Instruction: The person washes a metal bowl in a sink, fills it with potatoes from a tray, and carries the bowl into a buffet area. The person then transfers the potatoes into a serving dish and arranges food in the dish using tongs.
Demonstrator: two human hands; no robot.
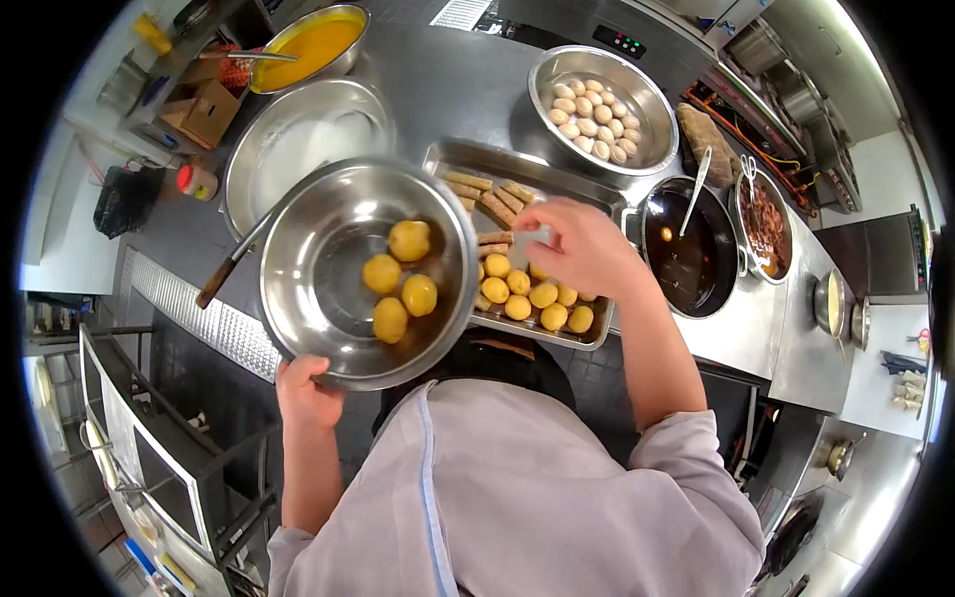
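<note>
The left hand (310, 391) is clamped on the near left rim of the steel bowl (308, 289), four yellow balls (409, 241) loose inside; should that one-handed grip slacken, they could roll out. The right hand (580, 244) hangs over the tray (502, 165) to the right, its fingers' hold unclear to me

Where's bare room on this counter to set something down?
Bare steel lies beyond the tray, between the yellow-liquid bowl and bowl of pale rounds. Crowded right of the tray, around the dark pot and reddish-food pan.
</note>
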